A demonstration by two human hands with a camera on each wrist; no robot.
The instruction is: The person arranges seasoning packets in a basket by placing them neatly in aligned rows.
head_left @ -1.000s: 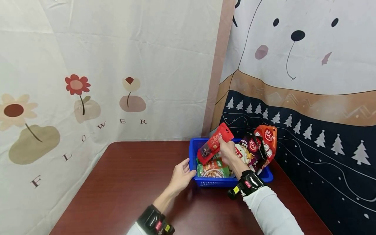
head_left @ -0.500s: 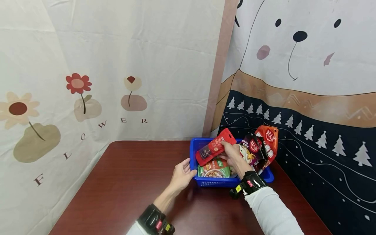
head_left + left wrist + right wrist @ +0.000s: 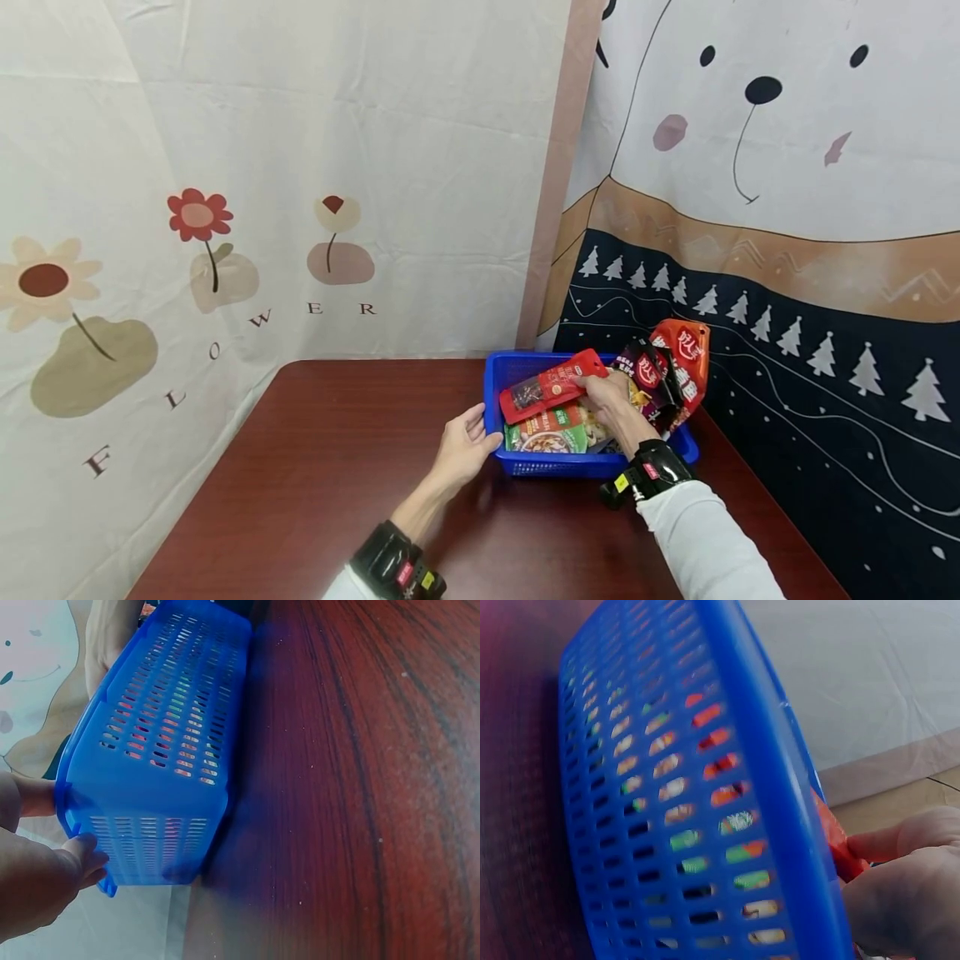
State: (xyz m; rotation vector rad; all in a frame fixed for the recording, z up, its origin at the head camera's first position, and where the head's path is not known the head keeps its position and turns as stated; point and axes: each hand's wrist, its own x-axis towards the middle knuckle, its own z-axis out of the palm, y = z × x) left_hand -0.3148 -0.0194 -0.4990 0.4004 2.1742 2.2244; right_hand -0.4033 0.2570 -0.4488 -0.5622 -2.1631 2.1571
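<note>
A blue plastic basket [image 3: 570, 467] full of food packets stands on the table. My left hand [image 3: 462, 450] grips its left rim; in the left wrist view, thumb and fingers of that hand [image 3: 34, 881] lie on either side of the rim. A red snack packet with a dark see-through window [image 3: 546, 388] slants across the back left of the basket, over other packets. My right hand [image 3: 609, 402] pinches its right end. Seen from the right wrist, this hand [image 3: 904, 892] is partly behind the basket's rim, with a red bit of packet [image 3: 838, 844] at the fingers.
In the basket's front left lies a green and orange packet with a food picture [image 3: 546, 433]. A dark purple packet [image 3: 647, 375] and an orange-red one [image 3: 692, 358] stand up at the right, above the rim. Printed cloths [image 3: 420, 167] hang behind the brown table [image 3: 337, 467].
The red packet has come down from a steep tilt to lie flatter in the basket. My right hand has moved slightly right and down with it. The left hand stays on the rim.
</note>
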